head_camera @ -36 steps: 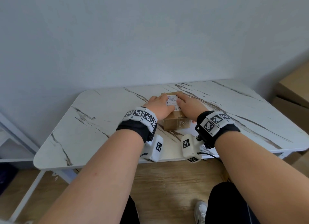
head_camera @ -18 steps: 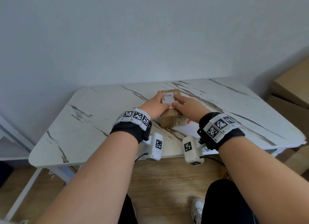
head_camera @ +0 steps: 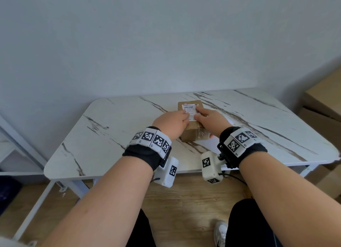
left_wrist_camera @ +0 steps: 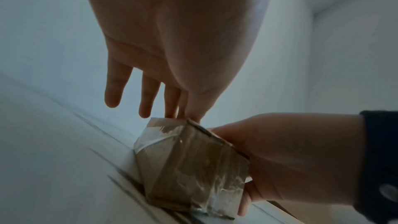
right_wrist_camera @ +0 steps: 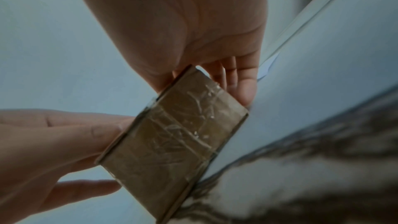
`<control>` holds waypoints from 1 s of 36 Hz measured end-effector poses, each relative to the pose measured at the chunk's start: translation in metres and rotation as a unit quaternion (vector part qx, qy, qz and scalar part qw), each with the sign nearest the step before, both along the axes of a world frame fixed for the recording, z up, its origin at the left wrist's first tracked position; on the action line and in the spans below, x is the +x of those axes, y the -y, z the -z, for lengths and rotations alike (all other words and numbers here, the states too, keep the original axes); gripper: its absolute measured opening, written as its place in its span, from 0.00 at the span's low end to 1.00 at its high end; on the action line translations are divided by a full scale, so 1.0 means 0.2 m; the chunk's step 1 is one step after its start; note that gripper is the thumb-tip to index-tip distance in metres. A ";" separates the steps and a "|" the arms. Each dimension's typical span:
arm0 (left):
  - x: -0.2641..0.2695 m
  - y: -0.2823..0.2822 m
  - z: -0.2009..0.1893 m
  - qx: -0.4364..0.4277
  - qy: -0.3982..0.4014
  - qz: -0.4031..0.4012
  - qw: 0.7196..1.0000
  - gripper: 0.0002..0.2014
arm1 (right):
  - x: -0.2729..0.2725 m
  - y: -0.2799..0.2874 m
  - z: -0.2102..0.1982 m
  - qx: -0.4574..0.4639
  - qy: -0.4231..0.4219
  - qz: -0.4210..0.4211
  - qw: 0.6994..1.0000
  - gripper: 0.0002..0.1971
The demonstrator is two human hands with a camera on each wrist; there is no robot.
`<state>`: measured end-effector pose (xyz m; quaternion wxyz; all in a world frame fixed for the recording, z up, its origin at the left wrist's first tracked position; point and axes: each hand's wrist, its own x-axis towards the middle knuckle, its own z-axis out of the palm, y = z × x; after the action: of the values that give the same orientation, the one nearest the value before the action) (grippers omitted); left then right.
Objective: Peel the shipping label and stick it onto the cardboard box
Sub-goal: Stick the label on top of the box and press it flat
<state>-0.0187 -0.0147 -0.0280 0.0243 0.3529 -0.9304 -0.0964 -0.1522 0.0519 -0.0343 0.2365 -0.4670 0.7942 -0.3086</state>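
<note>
Pressing label (head_camera: 190, 111), both hands flat

shipping label (head_camera: 190, 110) print (too small), unreadable

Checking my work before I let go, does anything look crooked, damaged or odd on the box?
Nothing stands out. The shipping label sits roughly square on top of the cardboard box; the clear tape on its side is wrinkled.
</note>
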 end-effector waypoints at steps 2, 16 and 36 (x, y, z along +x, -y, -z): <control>0.00 0.00 0.01 -0.038 -0.011 -0.013 0.999 0.19 | 0.00 0.00 0.00 -0.001 -0.006 0.000 1.000 0.26; 0.04 -0.06 -0.01 0.045 -0.080 -0.033 0.995 0.22 | -0.04 0.00 0.06 -0.034 0.018 0.003 0.999 0.23; 0.07 -0.08 -0.02 0.036 -0.168 -0.070 0.983 0.13 | -0.04 -0.06 0.00 -0.077 -0.041 0.002 0.996 0.14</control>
<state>-0.0051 0.0015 -0.0235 0.1746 0.3968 -0.8817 -0.1860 -0.1608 0.0638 -0.0339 0.1663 -0.4947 0.7779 -0.3501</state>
